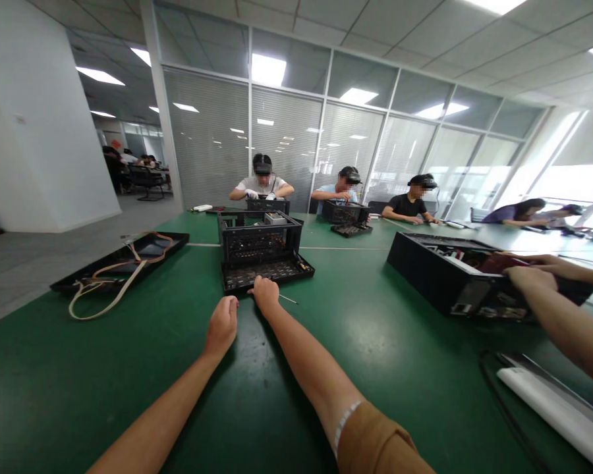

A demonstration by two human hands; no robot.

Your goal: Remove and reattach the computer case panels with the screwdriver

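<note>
A black computer case [260,240] lies in front of me with its metal frame exposed and a grey metal box [275,218] inside at the top. Its black front panel [269,268] rests tilted toward me against the case's near side. My right hand [265,294] is closed at the panel's near edge; what it grips, if anything, is hidden. A thin metal rod [288,299] sticks out to the right beside that hand. Just left and nearer, my left hand [221,324] is closed, fingers curled toward the panel's left corner; its contents cannot be seen.
A black panel [153,255] with loose cables lies at left. On the right, a co-worker's hands [531,276] reach into a larger black case [425,280]. A white power strip [548,408] and dark cable lie near right. Several people work across the green table [370,355].
</note>
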